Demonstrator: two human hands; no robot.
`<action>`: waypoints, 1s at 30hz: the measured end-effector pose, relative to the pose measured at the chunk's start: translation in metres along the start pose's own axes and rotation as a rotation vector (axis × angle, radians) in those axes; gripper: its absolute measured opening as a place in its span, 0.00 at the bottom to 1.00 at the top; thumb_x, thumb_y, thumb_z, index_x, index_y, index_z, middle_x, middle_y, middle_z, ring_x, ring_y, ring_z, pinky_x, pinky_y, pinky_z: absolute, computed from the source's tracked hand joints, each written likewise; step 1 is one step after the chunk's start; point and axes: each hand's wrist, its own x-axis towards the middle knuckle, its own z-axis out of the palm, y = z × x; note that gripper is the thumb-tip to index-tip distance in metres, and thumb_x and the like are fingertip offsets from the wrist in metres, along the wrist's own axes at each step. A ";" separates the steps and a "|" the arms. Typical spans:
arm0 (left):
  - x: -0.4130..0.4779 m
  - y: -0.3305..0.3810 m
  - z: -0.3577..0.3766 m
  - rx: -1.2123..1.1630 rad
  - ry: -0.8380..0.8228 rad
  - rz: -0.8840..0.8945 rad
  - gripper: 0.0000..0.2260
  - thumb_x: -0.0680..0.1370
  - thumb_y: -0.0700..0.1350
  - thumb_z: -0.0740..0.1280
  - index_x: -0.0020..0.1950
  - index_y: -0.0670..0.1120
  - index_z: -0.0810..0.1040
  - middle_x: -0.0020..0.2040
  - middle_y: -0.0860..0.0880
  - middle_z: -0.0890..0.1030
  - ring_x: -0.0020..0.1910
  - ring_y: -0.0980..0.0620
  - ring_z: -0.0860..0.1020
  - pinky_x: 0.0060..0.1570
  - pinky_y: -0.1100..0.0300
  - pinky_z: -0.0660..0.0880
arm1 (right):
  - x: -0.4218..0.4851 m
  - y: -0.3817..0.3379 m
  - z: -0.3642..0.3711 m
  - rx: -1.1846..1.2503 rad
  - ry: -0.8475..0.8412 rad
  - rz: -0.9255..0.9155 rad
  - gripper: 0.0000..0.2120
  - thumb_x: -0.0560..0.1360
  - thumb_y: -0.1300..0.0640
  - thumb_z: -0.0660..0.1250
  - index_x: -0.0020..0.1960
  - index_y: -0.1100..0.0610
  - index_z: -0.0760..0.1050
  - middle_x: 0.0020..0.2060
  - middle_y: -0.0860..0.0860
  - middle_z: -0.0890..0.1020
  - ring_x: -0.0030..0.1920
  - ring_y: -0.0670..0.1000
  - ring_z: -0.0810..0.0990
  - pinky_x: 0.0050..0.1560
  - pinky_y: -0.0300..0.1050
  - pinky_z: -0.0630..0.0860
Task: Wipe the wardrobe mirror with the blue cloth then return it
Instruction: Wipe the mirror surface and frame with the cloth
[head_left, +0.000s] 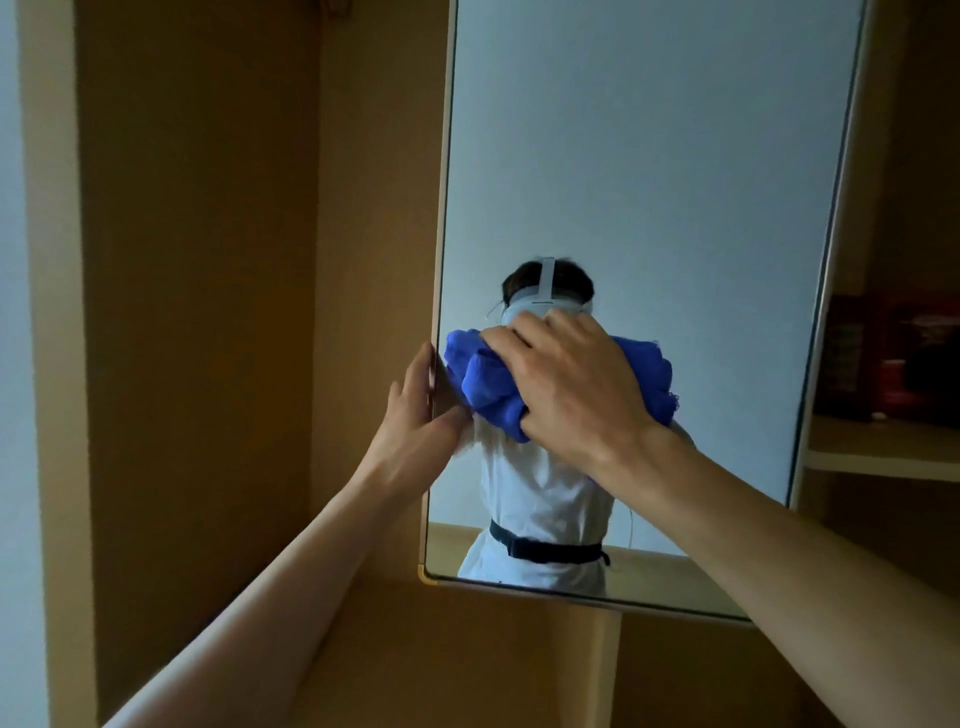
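Mirror (649, 156), edge in pinch of left hand (415, 415); blue cloth (483, 387) in curled right hand (576, 384); shelf labels (847, 348) blurry.

Looked like home bedroom: wooden wardrobe (208, 260), door mirror (649, 156), side shelf (883, 452) held boxes (893, 358).

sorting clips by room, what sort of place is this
Probably a bedroom, at a tan wooden wardrobe: its tall door mirror, a wooden shelf beside it, a bunched blue cloth pressed on the glass.
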 end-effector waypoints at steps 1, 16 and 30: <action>0.002 0.004 -0.001 0.015 -0.002 -0.013 0.38 0.72 0.53 0.67 0.81 0.56 0.58 0.72 0.46 0.70 0.70 0.44 0.73 0.70 0.42 0.71 | 0.004 0.003 -0.003 -0.009 0.014 0.007 0.21 0.66 0.62 0.69 0.59 0.55 0.74 0.48 0.51 0.78 0.48 0.57 0.76 0.48 0.51 0.67; 0.014 0.029 -0.003 0.088 0.010 0.057 0.37 0.67 0.51 0.66 0.77 0.52 0.61 0.66 0.43 0.74 0.63 0.41 0.76 0.66 0.40 0.74 | -0.001 0.011 -0.004 0.067 0.011 0.048 0.10 0.69 0.61 0.67 0.48 0.52 0.73 0.42 0.50 0.74 0.46 0.55 0.75 0.48 0.52 0.71; 0.010 0.017 0.010 0.152 0.052 0.085 0.32 0.78 0.46 0.70 0.77 0.54 0.57 0.63 0.55 0.60 0.65 0.46 0.70 0.64 0.44 0.74 | 0.020 0.056 -0.035 -0.095 0.038 0.110 0.24 0.68 0.59 0.69 0.63 0.51 0.73 0.53 0.49 0.78 0.51 0.56 0.75 0.52 0.51 0.71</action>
